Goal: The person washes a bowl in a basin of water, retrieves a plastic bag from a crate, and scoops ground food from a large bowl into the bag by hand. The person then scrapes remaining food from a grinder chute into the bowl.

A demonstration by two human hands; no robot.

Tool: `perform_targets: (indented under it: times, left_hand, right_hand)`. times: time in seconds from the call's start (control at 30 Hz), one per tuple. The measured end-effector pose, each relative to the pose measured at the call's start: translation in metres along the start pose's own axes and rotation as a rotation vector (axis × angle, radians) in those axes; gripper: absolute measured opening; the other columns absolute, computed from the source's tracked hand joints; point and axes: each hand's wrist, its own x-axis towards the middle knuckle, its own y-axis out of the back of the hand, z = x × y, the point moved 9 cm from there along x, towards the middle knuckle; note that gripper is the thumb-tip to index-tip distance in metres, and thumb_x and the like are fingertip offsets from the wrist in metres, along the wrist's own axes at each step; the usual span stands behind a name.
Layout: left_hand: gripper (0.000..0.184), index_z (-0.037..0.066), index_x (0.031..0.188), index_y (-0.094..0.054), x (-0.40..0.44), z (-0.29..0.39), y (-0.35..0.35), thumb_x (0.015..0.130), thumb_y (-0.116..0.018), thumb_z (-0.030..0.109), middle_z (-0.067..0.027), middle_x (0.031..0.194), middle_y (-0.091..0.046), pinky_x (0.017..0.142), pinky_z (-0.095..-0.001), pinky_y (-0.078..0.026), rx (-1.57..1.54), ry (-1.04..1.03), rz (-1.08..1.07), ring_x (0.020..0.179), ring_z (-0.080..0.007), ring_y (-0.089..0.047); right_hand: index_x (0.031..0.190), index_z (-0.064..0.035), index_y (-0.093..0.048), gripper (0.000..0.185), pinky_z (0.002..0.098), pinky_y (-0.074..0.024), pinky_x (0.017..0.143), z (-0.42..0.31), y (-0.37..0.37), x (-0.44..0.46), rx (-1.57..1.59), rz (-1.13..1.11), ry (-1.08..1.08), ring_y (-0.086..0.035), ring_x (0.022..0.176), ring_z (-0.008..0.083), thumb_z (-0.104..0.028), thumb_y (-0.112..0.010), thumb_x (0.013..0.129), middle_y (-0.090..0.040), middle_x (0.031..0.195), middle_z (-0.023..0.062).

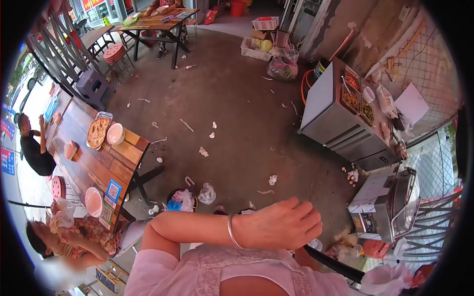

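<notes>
My left hand [281, 224] reaches across the front of my body, the forearm level and a silver bangle [233, 232] on the wrist. Its fingers are curled in; the palm faces away, so whatever they may hold is hidden. Only a small part of my right arm [305, 259] shows under the left hand, and the right hand is out of sight. Close to that arm runs a dark bar or strap [335, 265]. Below my left forearm is my pale lace-trimmed top [217, 269]. A bin with plastic bags [182, 200] stands just beyond the forearm.
At left is a wooden table [129, 148] with a tray of flatbread [98, 130] and bowls [116, 133]; two people sit beside it. A steel counter [335, 113] with food trays and a metal appliance [380, 204] stand at right. Crumpled tissues [203, 151] litter the floor.
</notes>
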Motion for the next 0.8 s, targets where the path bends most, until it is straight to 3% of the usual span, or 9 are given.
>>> perform_targets:
  times: [0.2, 0.3, 0.4, 0.5, 0.57, 0.63, 0.7, 0.8]
  left_hand:
    - [0.014, 0.007, 0.083, -0.054, 0.004, -0.196, -0.103, 0.07, -0.057, 0.008, -0.0022, 0.077, -0.051, 0.055, -0.0295, -0.045, -0.393, 0.029, -0.142, 0.073, -0.0175, -0.055]
    - [0.011, 0.011, 0.084, -0.057, -0.027, -0.315, -0.199, 0.073, -0.057, 0.008, -0.0028, 0.076, -0.053, 0.057, -0.0358, -0.046, -0.511, 0.172, -0.281, 0.072, -0.0214, -0.057]
    - [0.006, 0.012, 0.075, -0.058, -0.087, -0.436, -0.273, 0.073, -0.06, 0.017, -0.0063, 0.08, -0.059, 0.065, -0.0405, -0.046, -0.523, 0.483, -0.594, 0.079, -0.0265, -0.059]
    - [0.015, 0.012, 0.079, -0.062, -0.167, -0.53, -0.293, 0.075, -0.064, 0.027, -0.0073, 0.086, -0.065, 0.072, -0.0412, -0.047, -0.552, 0.966, -0.86, 0.086, -0.0293, -0.06]
    - [0.018, 0.013, 0.081, -0.063, -0.211, -0.566, -0.29, 0.077, -0.064, 0.031, -0.0081, 0.089, -0.065, 0.075, -0.0419, -0.048, -0.416, 0.979, -0.963, 0.089, -0.0294, -0.061]
    - [0.025, 0.017, 0.098, -0.064, -0.242, -0.59, -0.269, 0.081, -0.06, 0.036, -0.0128, 0.1, -0.062, 0.082, -0.0403, -0.047, -0.625, 1.102, -0.731, 0.094, -0.0287, -0.06]
    - [0.042, 0.019, 0.116, -0.055, -0.27, -0.614, -0.251, 0.08, -0.062, 0.038, -0.0162, 0.115, -0.056, 0.092, -0.0396, -0.043, -0.493, 1.365, -0.754, 0.109, -0.0333, -0.052]
    - [0.063, 0.019, 0.135, -0.036, -0.383, -0.652, -0.313, 0.08, -0.061, 0.038, -0.0192, 0.13, -0.045, 0.099, -0.0382, -0.037, -0.701, 1.53, -0.342, 0.122, -0.035, -0.042]
  right_hand:
    - [0.096, -0.0116, -0.06, 0.015, 0.0402, -0.0479, 0.072, -0.07, 0.013, 0.056, 0.252, 0.063, -0.115, -0.061, 0.078, 0.0191, -0.012, -0.055, 0.083, -0.063, 0.085, 0.0049]
    - [0.098, -0.0116, -0.06, 0.016, 0.0416, -0.0481, 0.072, -0.202, -0.006, 0.053, 0.145, 0.035, -0.12, -0.061, 0.079, 0.02, -0.011, -0.054, 0.083, -0.063, 0.087, 0.0048]
    - [0.098, -0.0138, -0.062, 0.017, 0.0436, -0.0495, 0.071, -0.331, -0.002, 0.092, 0.119, 0.013, 0.03, -0.06, 0.074, 0.0167, -0.012, -0.051, 0.086, -0.061, 0.085, 0.0025]
    - [0.101, -0.0133, -0.06, 0.019, 0.0434, -0.0487, 0.074, -0.455, 0.008, 0.141, 0.156, -0.05, 0.056, -0.06, 0.08, 0.0184, -0.014, -0.056, 0.083, -0.062, 0.088, 0.0023]
    - [0.102, -0.0146, -0.06, 0.019, 0.044, -0.0492, 0.075, -0.557, 0.016, 0.149, 0.131, -0.061, 0.087, -0.059, 0.08, 0.0168, -0.016, -0.058, 0.083, -0.062, 0.088, 0.0009]
    - [0.104, -0.0156, -0.06, 0.022, 0.0422, -0.05, 0.074, -0.647, 0.021, 0.178, 0.002, -0.08, 0.168, -0.059, 0.079, 0.0158, -0.018, -0.06, 0.082, -0.061, 0.087, 0.0007]
    - [0.105, -0.0155, -0.06, 0.024, 0.0406, -0.0508, 0.074, -0.749, 0.014, 0.182, -0.087, -0.114, 0.271, -0.058, 0.08, 0.0152, -0.02, -0.062, 0.082, -0.061, 0.089, 0.0013]
    - [0.118, -0.0155, -0.053, 0.037, 0.0438, -0.0508, 0.077, -0.915, -0.018, 0.201, -0.223, -0.275, 0.344, -0.055, 0.098, 0.0194, -0.024, -0.061, 0.082, -0.057, 0.109, 0.0057]
